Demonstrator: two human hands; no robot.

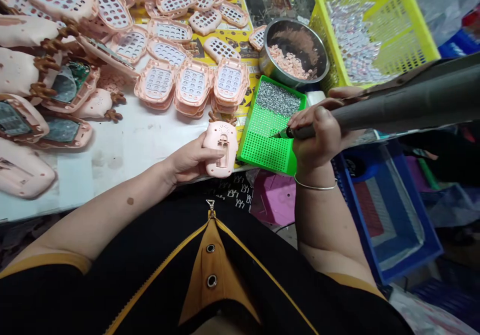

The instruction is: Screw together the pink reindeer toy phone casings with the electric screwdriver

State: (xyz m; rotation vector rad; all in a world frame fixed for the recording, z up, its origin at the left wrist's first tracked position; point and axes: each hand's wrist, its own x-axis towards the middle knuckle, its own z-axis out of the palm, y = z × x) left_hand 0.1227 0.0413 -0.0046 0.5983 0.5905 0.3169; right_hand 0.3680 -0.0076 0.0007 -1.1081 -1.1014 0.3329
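My left hand [191, 159] grips a pink toy phone [221, 147] with brown antlers, its back and bare battery compartment facing up and my thumb across it. In my right hand [318, 135] is an electric screwdriver [367, 112], fingers wrapped round its dark body. Its bit points left and down over a green perforated tray [262, 152], and I cannot tell whether it touches. Small silver screws [279, 98] are heaped at the tray's far end.
Pink shell halves with white keypads [193, 82] cover the table's far side; assembled pink toys [26, 167] pile up at left. Behind the tray stand a metal bowl [322, 50] of small pink parts and a yellow basket [408, 40]. A blue crate [423, 255] sits lower right.
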